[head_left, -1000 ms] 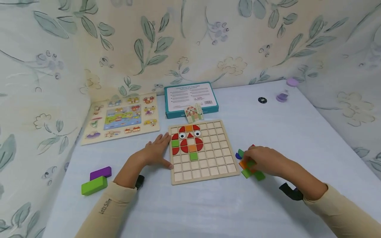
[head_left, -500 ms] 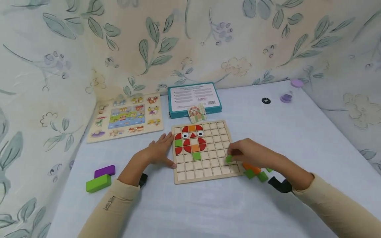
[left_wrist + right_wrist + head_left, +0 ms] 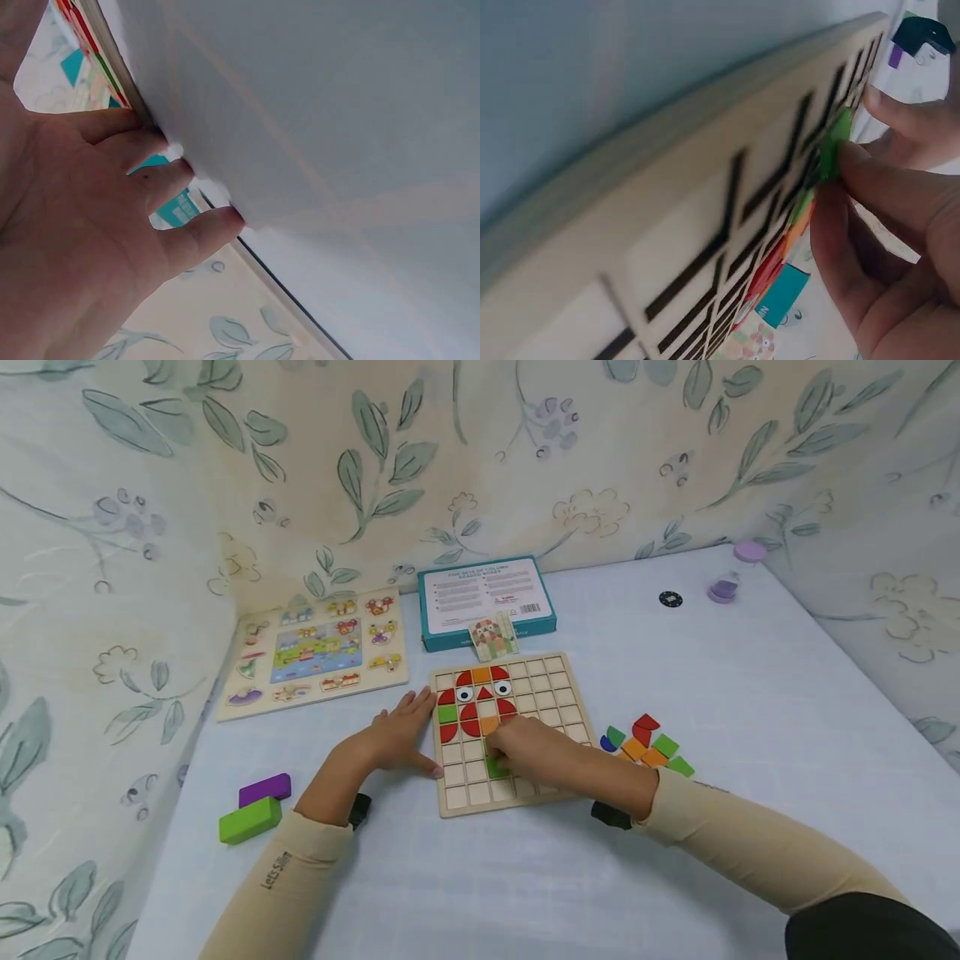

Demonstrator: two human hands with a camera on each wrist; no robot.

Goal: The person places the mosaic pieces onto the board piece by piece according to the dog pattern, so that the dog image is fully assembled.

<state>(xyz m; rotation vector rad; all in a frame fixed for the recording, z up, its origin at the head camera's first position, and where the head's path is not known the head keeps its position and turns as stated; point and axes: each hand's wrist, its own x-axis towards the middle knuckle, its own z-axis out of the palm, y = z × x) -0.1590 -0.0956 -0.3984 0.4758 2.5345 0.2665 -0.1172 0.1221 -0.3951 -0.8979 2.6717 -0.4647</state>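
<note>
A wooden grid board [image 3: 551, 737] lies on the table, with red, orange and green pieces and two eye pieces set in its upper left cells. My right hand [image 3: 536, 752] is over the board and pinches a green square tile [image 3: 831, 150] between thumb and fingers, at a cell below the orange piece. The tile also shows below my fingers in the head view. My left hand [image 3: 397, 735], its fingers spread, rests on the table along the board's left edge, with the thumb and fingertips touching the edge.
Loose coloured pieces [image 3: 654, 755] lie right of the board. Behind it stand a picture card [image 3: 493, 637] and a teal box [image 3: 487, 602]. A picture puzzle [image 3: 315, 652] lies back left, purple [image 3: 265, 789] and green blocks [image 3: 250, 821] front left. A black disc [image 3: 671, 599] lies back right.
My right hand has picked a green square tile from the loose pieces and carried it left onto the board. The left hand has stayed at the board's left edge.
</note>
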